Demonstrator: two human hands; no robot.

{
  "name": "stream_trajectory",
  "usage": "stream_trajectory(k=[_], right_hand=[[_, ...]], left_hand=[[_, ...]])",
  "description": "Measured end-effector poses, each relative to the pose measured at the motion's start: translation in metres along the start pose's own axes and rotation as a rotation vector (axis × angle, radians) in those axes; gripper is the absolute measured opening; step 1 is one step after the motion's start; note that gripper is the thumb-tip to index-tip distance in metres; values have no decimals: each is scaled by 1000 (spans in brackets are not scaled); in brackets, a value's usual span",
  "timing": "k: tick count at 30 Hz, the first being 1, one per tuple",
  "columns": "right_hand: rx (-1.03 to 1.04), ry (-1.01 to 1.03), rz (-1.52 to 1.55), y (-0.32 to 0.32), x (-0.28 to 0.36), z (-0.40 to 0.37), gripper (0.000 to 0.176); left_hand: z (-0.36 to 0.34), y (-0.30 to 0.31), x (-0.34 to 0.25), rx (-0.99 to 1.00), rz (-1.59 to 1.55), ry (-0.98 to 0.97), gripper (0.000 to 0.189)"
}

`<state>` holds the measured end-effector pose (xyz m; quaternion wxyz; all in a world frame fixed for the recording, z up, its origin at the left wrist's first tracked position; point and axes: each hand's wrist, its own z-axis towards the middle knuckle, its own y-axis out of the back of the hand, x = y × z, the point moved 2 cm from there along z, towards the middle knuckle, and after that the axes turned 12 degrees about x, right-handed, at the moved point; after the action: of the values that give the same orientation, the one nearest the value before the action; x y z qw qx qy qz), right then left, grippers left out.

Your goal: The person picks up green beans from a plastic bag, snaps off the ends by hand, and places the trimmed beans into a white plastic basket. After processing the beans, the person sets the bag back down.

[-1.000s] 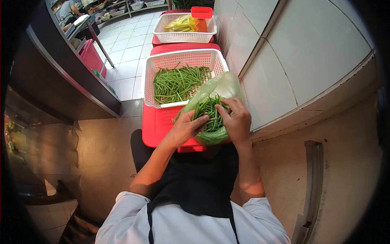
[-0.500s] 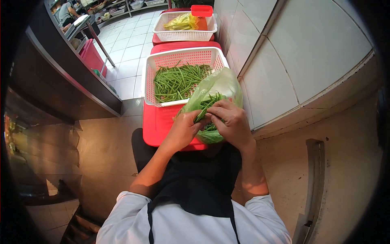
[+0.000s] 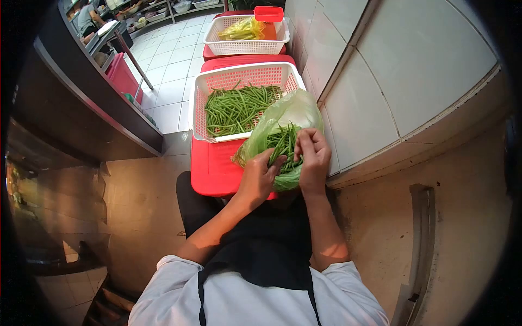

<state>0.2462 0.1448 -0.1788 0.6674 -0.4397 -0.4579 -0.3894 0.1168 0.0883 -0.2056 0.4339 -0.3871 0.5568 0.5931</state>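
A light green plastic bag (image 3: 300, 111) lies open against the near right corner of a white plastic basket (image 3: 199, 103), with a bunch of green beans (image 3: 283, 144) in its mouth. My left hand (image 3: 260, 175) is closed around the lower end of some of these beans, thumb on top. On the right side of the bunch, my right hand (image 3: 314, 163) is curled with its fingertips pinched together; what they hold, if anything, is hidden. More trimmed-looking green beans (image 3: 236, 111) lie spread in the basket.
The basket stands on a red stool-like surface (image 3: 215, 171) before my knees. Behind it, another white basket (image 3: 244, 48) holds a yellow bag (image 3: 243, 30) and a red container (image 3: 268, 14). A tiled wall (image 3: 353, 103) borders the right. A person (image 3: 88, 19) is at the far left.
My right hand has moved away from my left and turned upright beside the bunch. My left hand has shifted slightly right and down, and more of the beans in the bag shows.
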Motion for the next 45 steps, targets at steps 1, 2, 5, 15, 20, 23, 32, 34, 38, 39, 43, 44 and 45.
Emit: stream_trajectory(k=[1,2,5,15,20,23,32,34,38,39,43,44,45], right_hand=[[0,-11,-70,4,0,5,16],[-1,-21,-142,12,-1,9,17],[76,57,-679,36,-13,20,16],[360,325,-752,7,38,23,16],[497,389,-898,8,34,25,15],[427,398,-897,8,27,20,13],[67,-242,-34,33,-27,28,13],[161,-156,-469,37,-32,29,12],[227,158,-743,23,1,27,19],[234,231,-694,18,10,27,22],[393,454,-826,4,47,25,22],[458,501,-903,4,50,26,20],[526,549,-981,4,52,26,19]], left_hand=[[1,-1,6,16,-91,58,18],[1,-1,11,32,-182,115,19],[7,12,14,155,-589,160,18],[3,26,5,335,-707,277,15],[2,31,-3,364,-712,218,14],[2,34,-4,364,-534,193,16],[2,34,-5,315,-489,205,20],[2,34,4,315,-531,232,20],[6,32,6,367,-568,262,19],[5,33,4,395,-559,266,19],[4,34,-2,427,-561,274,20],[4,32,-7,409,-585,263,21],[4,31,-10,388,-610,251,21]])
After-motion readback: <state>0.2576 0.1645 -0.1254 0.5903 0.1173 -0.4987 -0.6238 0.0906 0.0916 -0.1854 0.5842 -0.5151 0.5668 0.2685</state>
